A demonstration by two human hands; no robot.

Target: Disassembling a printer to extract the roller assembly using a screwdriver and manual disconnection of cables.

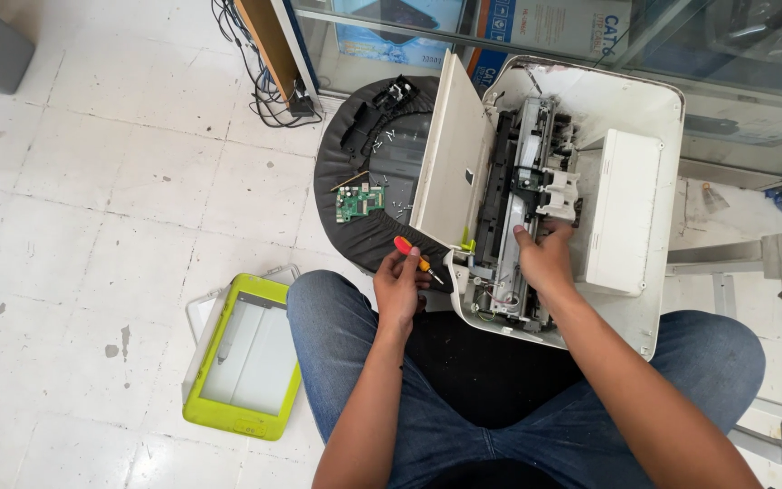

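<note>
An opened white printer rests on my lap with its inner mechanism exposed and a white panel tilted up on its left side. My right hand reaches into the mechanism, fingers resting on the white and black parts near the carriage. My left hand hovers over my left knee, holding a small screwdriver with a red and yellow handle just left of the printer's lower corner.
A round black stool in front of me carries a green circuit board, black plastic parts and loose screws. A lime-green scanner lid lies on the tiled floor at left. Cables and a glass display case stand behind.
</note>
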